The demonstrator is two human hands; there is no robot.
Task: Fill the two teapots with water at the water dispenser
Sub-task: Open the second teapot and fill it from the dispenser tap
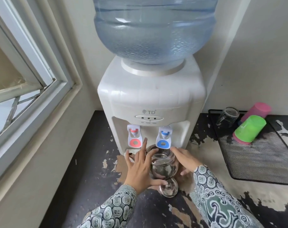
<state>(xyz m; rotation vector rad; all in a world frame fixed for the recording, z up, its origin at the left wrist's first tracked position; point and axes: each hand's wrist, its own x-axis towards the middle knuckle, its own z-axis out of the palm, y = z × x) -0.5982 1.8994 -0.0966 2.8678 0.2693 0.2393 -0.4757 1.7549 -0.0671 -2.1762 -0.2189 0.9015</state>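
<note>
A white water dispenser (149, 96) carries a big blue bottle (154, 28) and has a red tap (134, 136) and a blue tap (163, 138). One glass teapot (163, 165) stands with its mouth uncovered under the blue tap. Its shiny metal lid (169, 189) lies just in front of it on the counter. My left hand (140, 168) has its fingers spread and straight against the teapot's left side, thumb near the lid. My right hand (185, 160) lies along the teapot's right side, fingers straight and reaching toward the blue tap. No second teapot is in view.
The dark counter (90, 178) has peeling patches. A black mesh tray (258, 155) at the right holds an upturned glass (228, 118), a green cup (249, 130) and a pink cup (256, 111). A window frame (41, 76) fills the left.
</note>
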